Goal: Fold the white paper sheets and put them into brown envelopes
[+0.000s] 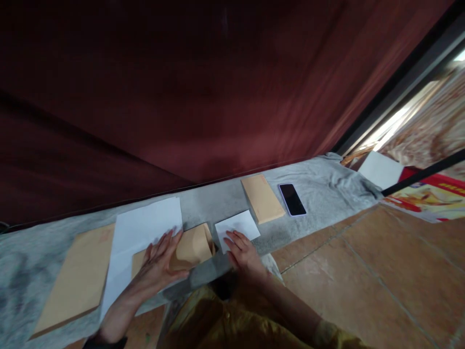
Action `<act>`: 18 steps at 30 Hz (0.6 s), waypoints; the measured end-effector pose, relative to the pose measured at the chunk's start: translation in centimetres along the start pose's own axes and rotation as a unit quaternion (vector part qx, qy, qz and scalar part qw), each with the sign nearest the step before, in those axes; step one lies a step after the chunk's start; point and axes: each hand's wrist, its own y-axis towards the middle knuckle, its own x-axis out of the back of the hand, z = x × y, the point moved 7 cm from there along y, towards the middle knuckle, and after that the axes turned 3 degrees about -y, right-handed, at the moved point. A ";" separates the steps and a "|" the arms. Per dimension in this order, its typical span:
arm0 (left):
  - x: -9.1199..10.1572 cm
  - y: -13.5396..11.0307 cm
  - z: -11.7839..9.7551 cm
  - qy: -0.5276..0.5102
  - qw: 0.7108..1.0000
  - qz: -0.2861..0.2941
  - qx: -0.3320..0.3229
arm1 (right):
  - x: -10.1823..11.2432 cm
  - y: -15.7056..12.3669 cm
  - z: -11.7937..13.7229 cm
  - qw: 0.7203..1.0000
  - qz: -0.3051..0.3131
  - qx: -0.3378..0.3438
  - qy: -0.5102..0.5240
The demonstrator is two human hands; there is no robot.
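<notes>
My left hand (158,261) lies with fingers stretched over a brown paper envelope (194,245), pressing on its left part. The envelope's right end gapes, its opening facing my right hand. Beneath it spread white paper sheets (145,220). On a folded white sheet of paper (241,224) rest the fingertips of my right hand (245,254), spread slightly and wrapped around nothing visible. That folded sheet lies just right of the envelope's open end.
Farther left is a stack of brown envelopes (78,276). More brown envelopes (263,198) and a phone (292,199) lie to the right on the grey cloth (319,182). A dark red curtain (203,97) hangs behind. A colourful box (428,191) stands on the tiled floor (348,271).
</notes>
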 end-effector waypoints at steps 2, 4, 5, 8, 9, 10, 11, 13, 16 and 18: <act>0.3 1.2 -3.5 -0.029 0.998 -0.050 -0.040 | 1.5 -1.1 -2.2 0.999 -0.032 -0.036 -0.024; -0.7 2.5 -8.2 -0.039 0.992 -0.066 -0.096 | 2.1 -2.3 -3.8 0.998 -0.027 -0.038 -0.045; -1.7 3.0 -10.6 -0.036 0.990 -0.064 -0.122 | 2.2 -2.9 -4.4 0.998 -0.021 -0.032 -0.053; -5.0 3.5 -16.3 -0.018 0.984 -0.075 -0.159 | 1.9 -4.2 -5.4 0.996 0.006 -0.021 -0.083; -6.0 3.3 -17.5 -0.008 0.983 -0.084 -0.161 | 1.8 -4.4 -5.4 0.996 0.013 -0.020 -0.091; -6.9 2.8 -18.3 0.002 0.982 -0.094 -0.167 | 1.7 -4.6 -5.4 0.995 0.017 -0.019 -0.095; -7.6 2.3 -18.7 0.012 0.981 -0.104 -0.165 | 1.6 -4.8 -5.4 0.995 0.016 -0.021 -0.098; -8.5 1.3 -18.8 0.028 0.979 -0.125 -0.157 | 1.6 -4.7 -5.4 0.995 0.006 -0.030 -0.100; -9.0 0.2 -18.5 0.048 0.979 -0.131 -0.150 | 1.5 -3.7 -5.4 0.994 -0.006 -0.040 -0.101; -9.4 0.0 -18.5 0.060 0.981 -0.123 -0.138 | 1.0 -2.5 -5.3 0.995 0.000 -0.031 -0.098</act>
